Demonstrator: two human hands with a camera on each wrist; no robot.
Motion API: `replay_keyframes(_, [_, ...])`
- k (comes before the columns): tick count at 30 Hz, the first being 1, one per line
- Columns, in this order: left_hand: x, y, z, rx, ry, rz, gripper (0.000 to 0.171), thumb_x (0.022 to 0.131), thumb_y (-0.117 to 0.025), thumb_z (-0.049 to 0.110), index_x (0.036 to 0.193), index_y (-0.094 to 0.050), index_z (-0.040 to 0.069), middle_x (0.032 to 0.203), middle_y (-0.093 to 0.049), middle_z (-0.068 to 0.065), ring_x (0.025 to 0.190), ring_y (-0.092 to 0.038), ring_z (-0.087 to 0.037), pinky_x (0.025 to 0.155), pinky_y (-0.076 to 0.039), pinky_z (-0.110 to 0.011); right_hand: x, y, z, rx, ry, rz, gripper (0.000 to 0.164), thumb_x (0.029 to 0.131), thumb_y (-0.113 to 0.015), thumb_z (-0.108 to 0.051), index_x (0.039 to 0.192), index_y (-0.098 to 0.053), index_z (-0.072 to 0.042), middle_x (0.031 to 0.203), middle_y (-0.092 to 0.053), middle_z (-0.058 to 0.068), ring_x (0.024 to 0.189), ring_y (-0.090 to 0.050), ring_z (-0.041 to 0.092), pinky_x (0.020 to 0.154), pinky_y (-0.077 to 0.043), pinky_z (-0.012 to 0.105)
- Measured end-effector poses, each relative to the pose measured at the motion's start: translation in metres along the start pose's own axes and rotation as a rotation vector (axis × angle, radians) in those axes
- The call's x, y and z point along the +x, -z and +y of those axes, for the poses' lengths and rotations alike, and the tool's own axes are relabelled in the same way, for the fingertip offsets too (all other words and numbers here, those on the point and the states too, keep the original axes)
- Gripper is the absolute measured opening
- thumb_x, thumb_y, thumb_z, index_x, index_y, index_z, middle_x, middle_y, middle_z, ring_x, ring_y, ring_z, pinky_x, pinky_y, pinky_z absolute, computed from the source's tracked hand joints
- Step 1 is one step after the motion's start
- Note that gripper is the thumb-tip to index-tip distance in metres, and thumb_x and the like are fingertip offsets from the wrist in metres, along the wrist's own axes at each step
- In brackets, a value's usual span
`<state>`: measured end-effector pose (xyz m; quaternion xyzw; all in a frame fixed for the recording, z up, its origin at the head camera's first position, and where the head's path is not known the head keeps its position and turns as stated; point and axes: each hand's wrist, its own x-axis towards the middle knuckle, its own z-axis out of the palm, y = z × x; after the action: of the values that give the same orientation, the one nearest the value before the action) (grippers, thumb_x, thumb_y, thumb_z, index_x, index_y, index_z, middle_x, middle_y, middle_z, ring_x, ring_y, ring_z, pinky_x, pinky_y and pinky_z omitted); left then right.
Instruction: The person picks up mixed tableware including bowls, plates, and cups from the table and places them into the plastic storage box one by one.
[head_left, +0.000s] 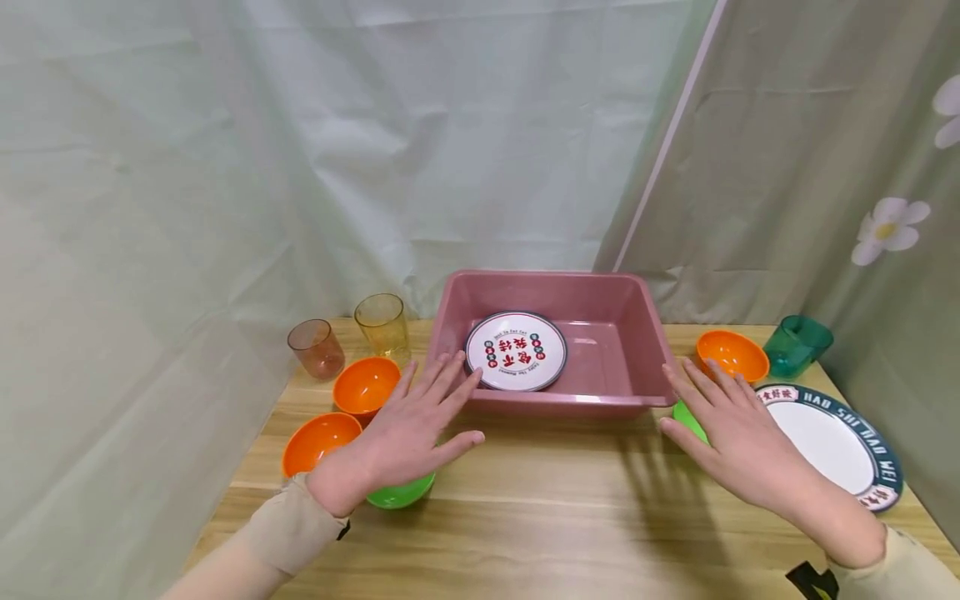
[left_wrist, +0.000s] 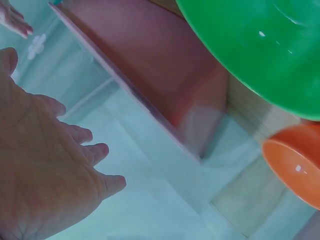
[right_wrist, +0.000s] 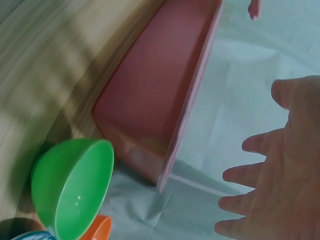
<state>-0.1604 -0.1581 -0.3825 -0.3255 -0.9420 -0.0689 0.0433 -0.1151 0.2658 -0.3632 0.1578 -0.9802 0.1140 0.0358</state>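
Both hands are held palm down with fingers spread, and neither holds anything. My left hand (head_left: 408,433) hovers above a green bowl (head_left: 401,493), which it partly hides, near the pink tub's front left corner. Two orange bowls (head_left: 367,385) sit beside it on the left. My right hand (head_left: 738,442) is over another green bowl (right_wrist: 72,185), mostly covered in the head view, by the tub's front right corner. The pink tub (head_left: 615,354) stands between and beyond the hands. Inside it, on the left, lies a small white plate (head_left: 517,352) with red characters and a dark rim.
Behind the left bowls stand a pinkish-brown cup (head_left: 317,350) and a yellow cup (head_left: 382,325). On the right are an orange bowl (head_left: 733,354), a green cup (head_left: 798,346) and a large blue-rimmed plate (head_left: 825,442). Pale curtains (head_left: 450,150) hang behind the wooden table (head_left: 525,517).
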Motion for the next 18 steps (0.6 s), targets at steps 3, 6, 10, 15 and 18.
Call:
replay_keyframes(3, [0.007,0.000,0.011,-0.001,-0.051,-0.011,0.083,0.100,-0.029,0.074,0.166,-0.016,0.024,0.172,-0.001,-0.004,0.157,0.000,-0.028,0.123,0.000,-0.059,-0.003,0.006,0.012,0.058,-0.041,0.021,0.073,0.106,-0.047,-0.052,0.163,-0.026,-0.011,0.164,-0.024,0.026,0.149,-0.013,0.054,0.118,-0.004,0.069])
replay_keyframes(6, [0.015,0.000,0.025,0.000,-0.103,-0.041,0.083,0.100,-0.026,0.075,0.166,-0.014,0.026,0.172,0.003,-0.002,0.157,0.003,-0.026,0.123,0.003,-0.056,-0.009,0.011,0.028,0.129,-0.089,0.051,0.070,0.108,-0.047,-0.047,0.162,-0.029,-0.007,0.161,-0.028,0.029,0.146,-0.019,0.057,0.114,-0.012,0.074])
replay_keyframes(10, [0.026,-0.002,0.043,0.003,-0.180,-0.062,0.084,0.100,-0.023,0.075,0.166,-0.012,0.026,0.172,0.003,-0.002,0.157,0.003,-0.023,0.123,0.005,-0.054,-0.019,0.013,0.054,0.179,-0.145,0.079,0.067,0.110,-0.046,-0.042,0.160,-0.029,0.000,0.157,-0.031,0.034,0.142,-0.022,0.060,0.112,-0.015,0.075])
replay_keyframes(15, [0.040,-0.005,0.068,0.007,-0.269,-0.082,0.082,0.100,-0.022,0.075,0.166,-0.010,0.028,0.172,0.003,-0.003,0.157,0.001,-0.024,0.123,0.004,-0.054,-0.033,0.011,0.090,0.176,-0.201,0.087,0.067,0.111,-0.044,-0.037,0.158,-0.025,0.006,0.153,-0.033,0.039,0.136,-0.027,0.065,0.108,-0.018,0.077])
replay_keyframes(18, [0.050,-0.008,0.084,0.033,-0.311,-0.104,0.081,0.099,-0.017,0.076,0.165,-0.003,0.031,0.171,0.009,-0.002,0.156,0.007,-0.022,0.123,0.006,-0.053,-0.042,0.009,0.110,0.175,-0.252,0.078,0.068,0.111,-0.042,-0.036,0.157,-0.023,0.010,0.151,-0.032,0.042,0.133,-0.027,0.067,0.103,-0.021,0.079])
